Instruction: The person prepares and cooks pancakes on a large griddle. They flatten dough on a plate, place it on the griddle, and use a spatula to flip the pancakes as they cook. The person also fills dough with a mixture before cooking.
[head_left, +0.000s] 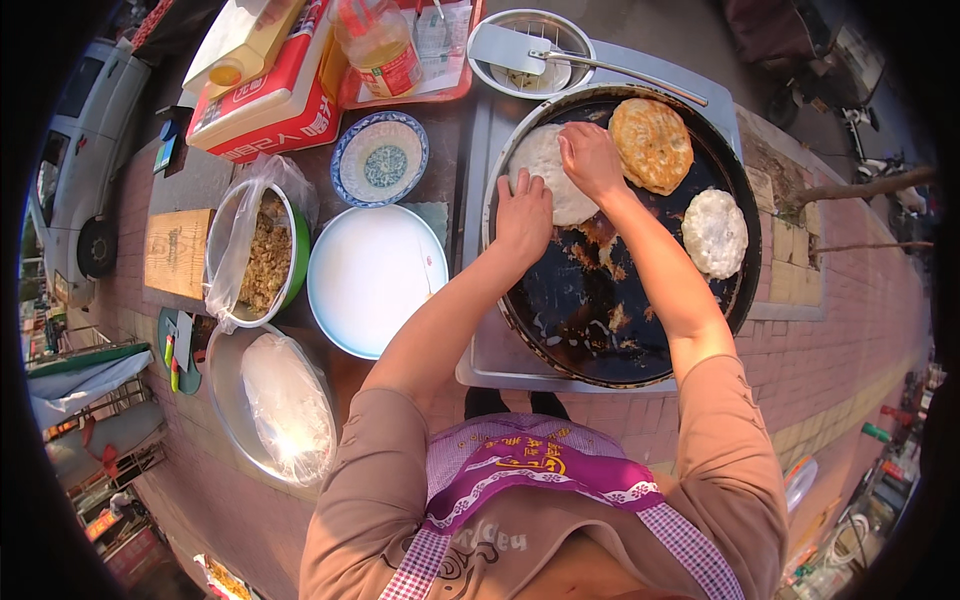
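A large round black griddle pan (600, 330) with oil and browned scraps lies before me. At its upper left is a pale, uncooked flatbread (559, 191). My left hand (526, 217) rests with spread fingers on the flatbread's lower left part. My right hand (592, 161) touches its upper right edge, fingers close together and bent; whether they grip the dough is hidden. A golden-brown flatbread (651, 146) lies just right of my right hand. Farther right in the pan sits a smaller pale flatbread (715, 234).
A metal spatula (622, 69) rests across a steel bowl (532, 88) behind the pan. Left of the pan are a white plate (375, 281), a blue-rimmed bowl (380, 159), a green tub of filling (298, 255), a plastic-covered dough basin (225, 390), an oil bottle (379, 52) and a red carton (274, 120).
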